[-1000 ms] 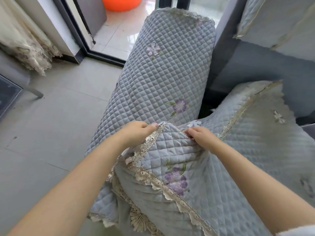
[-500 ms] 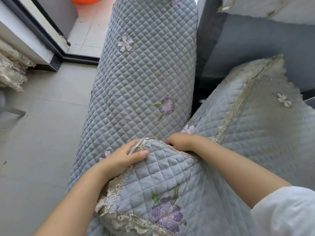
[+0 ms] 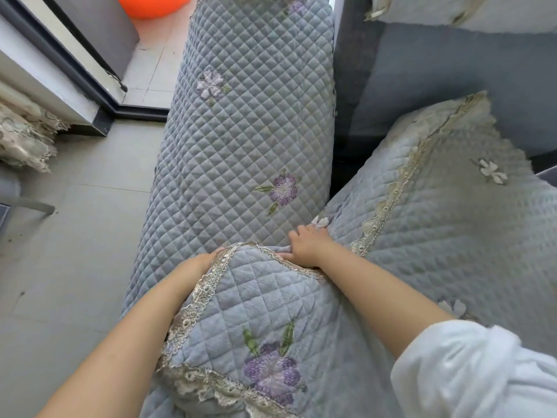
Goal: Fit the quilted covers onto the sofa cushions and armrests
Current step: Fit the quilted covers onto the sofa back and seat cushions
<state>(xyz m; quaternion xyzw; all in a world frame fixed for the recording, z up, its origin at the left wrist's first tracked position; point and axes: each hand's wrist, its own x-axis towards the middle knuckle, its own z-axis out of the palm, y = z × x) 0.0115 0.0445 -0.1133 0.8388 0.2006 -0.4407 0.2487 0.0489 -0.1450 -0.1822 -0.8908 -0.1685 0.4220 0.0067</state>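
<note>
A grey-blue quilted cover (image 3: 241, 140) with purple embroidered flowers lies draped over the sofa armrest. A second quilted cover (image 3: 259, 297) with lace trim lies over the seat cushion in front of me, its corner folded up against the armrest. My left hand (image 3: 208, 260) is tucked under the lace edge of that corner, fingers hidden by the fabric. My right hand (image 3: 307, 245) presses down with curled fingers where the corner meets the armrest, gripping the cover's edge.
The dark grey sofa back (image 3: 452, 79) rises at the right with another cover (image 3: 482, 10) draped on top. Grey tiled floor (image 3: 75, 236) lies to the left. A sliding door frame (image 3: 90, 82), an orange ball (image 3: 150, 7) and a lace cloth (image 3: 24, 140) are at the upper left.
Both hands have pushed the cover's corner down and forward against the armrest. The left hand slid under the lace edge; the right moved to the gap beside the armrest.
</note>
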